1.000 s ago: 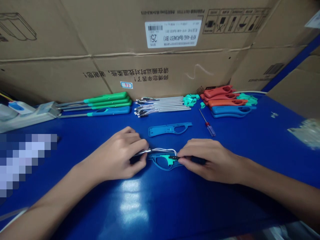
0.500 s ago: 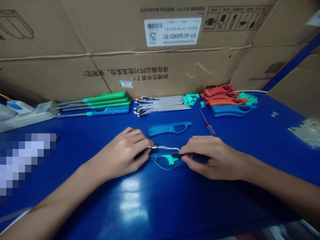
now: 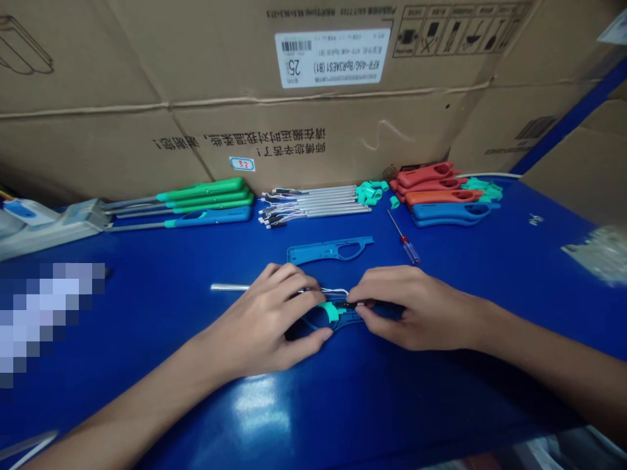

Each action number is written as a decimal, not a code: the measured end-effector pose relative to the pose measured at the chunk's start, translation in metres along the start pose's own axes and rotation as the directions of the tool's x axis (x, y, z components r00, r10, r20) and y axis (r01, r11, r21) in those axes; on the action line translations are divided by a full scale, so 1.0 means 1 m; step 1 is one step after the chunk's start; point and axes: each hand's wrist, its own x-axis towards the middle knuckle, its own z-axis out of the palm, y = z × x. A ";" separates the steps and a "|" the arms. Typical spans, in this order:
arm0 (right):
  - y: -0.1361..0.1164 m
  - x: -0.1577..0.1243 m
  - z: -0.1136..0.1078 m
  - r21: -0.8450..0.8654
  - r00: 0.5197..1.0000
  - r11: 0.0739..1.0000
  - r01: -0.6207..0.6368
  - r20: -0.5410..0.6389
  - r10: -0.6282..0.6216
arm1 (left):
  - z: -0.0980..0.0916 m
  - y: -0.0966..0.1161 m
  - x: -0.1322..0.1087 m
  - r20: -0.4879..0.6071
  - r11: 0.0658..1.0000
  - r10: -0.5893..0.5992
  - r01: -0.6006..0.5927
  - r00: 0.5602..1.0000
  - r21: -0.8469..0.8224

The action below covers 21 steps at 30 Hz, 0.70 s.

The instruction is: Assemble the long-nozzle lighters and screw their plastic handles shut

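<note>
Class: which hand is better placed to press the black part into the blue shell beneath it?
Probably the right hand, which seems to pinch the black part; the left hand is farther off, by the green piece.

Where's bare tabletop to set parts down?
Between purple-handled screwdriver and translucent plastic pile; also near side of left hand and right hand. Crowded: between those hands, and back row of green plastic handles, silver metal rods, red plastic handles.

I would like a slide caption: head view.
Left hand and right hand over a blue shell, turquoise piece inside.
</note>
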 end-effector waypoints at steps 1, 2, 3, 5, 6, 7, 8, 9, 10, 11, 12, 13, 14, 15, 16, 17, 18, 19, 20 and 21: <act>0.000 0.000 0.000 -0.004 1.000 1.000 -0.007 0.013 0.007 | 0.000 -0.001 0.000 0.007 1.000 -0.008 0.008 1.000 -0.008; -0.001 0.000 -0.001 -0.006 1.000 1.000 -0.012 0.022 0.012 | 0.000 -0.001 -0.001 0.011 1.000 -0.014 0.014 1.000 -0.015; -0.001 0.001 -0.001 -0.007 0.999 1.000 -0.017 0.027 0.017 | -0.001 -0.002 -0.001 0.012 1.000 -0.017 0.017 1.000 -0.019; -0.002 0.002 -0.001 -0.007 0.999 1.000 -0.030 0.035 0.030 | -0.002 -0.003 -0.002 0.012 1.000 -0.016 0.017 1.000 -0.024; -0.003 0.002 -0.001 -0.006 0.998 0.999 -0.038 0.041 0.038 | -0.003 -0.003 -0.002 0.011 1.000 -0.017 0.017 1.000 -0.025; -0.003 0.002 -0.002 -0.007 0.998 0.999 -0.049 0.048 0.049 | -0.003 -0.003 -0.002 0.008 0.999 -0.015 0.015 1.000 -0.028; -0.004 0.002 -0.002 -0.008 0.997 0.998 -0.059 0.052 0.060 | -0.004 -0.003 -0.002 0.004 0.999 -0.013 0.013 1.000 -0.031; -0.004 0.002 -0.002 -0.011 0.996 0.998 -0.070 0.056 0.070 | -0.004 -0.003 -0.001 0.001 0.999 -0.012 0.012 1.000 -0.034; -0.005 0.002 -0.002 -0.014 0.995 0.997 -0.077 0.063 0.078 | -0.004 -0.002 -0.001 -0.004 0.999 -0.011 0.011 1.000 -0.037; -0.005 0.002 -0.002 -0.015 0.994 0.996 -0.083 0.067 0.084 | -0.004 -0.002 -0.001 -0.006 0.999 -0.010 0.009 1.000 -0.041; -0.005 0.002 -0.002 -0.015 0.994 0.996 -0.083 0.067 0.083 | -0.005 -0.002 -0.001 -0.007 0.999 -0.009 0.009 1.000 -0.046; -0.005 0.002 -0.001 -0.013 0.995 0.997 -0.076 0.062 0.076 | -0.005 -0.002 -0.002 -0.005 0.999 -0.010 0.010 1.000 -0.051; -0.005 0.001 -0.001 -0.011 0.996 0.998 -0.069 0.055 0.069 | -0.005 -0.002 -0.002 -0.002 0.998 -0.014 0.013 1.000 -0.057; -0.005 0.001 -0.001 -0.011 0.997 0.998 -0.060 0.042 0.061 | -0.005 -0.002 -0.002 0.000 0.998 -0.017 0.017 1.000 -0.063; -0.005 0.001 0.000 -0.011 0.998 0.999 -0.051 0.025 0.051 | -0.004 -0.002 -0.002 0.003 0.997 -0.022 0.023 1.000 -0.068; -0.005 0.001 0.000 -0.010 0.999 0.999 -0.042 0.009 0.042 | -0.004 -0.002 -0.002 0.007 0.997 -0.028 0.028 1.000 -0.072; -0.005 0.001 0.000 -0.010 0.999 0.999 -0.032 -0.005 0.032 | -0.004 -0.002 -0.002 0.009 0.997 -0.033 0.034 0.999 -0.075; -0.005 0.002 0.000 -0.008 1.000 1.000 -0.024 -0.017 0.024 | -0.003 -0.002 -0.002 0.011 0.996 -0.038 0.039 0.999 -0.077; -0.005 0.002 0.000 -0.005 1.000 1.000 -0.013 -0.029 0.013 | -0.003 -0.003 -0.002 0.010 0.996 -0.043 0.044 0.999 -0.076; -0.005 0.002 0.000 -0.002 0.999 1.000 -0.003 -0.039 0.003 | -0.002 -0.003 -0.002 0.009 0.996 -0.046 0.047 0.999 -0.076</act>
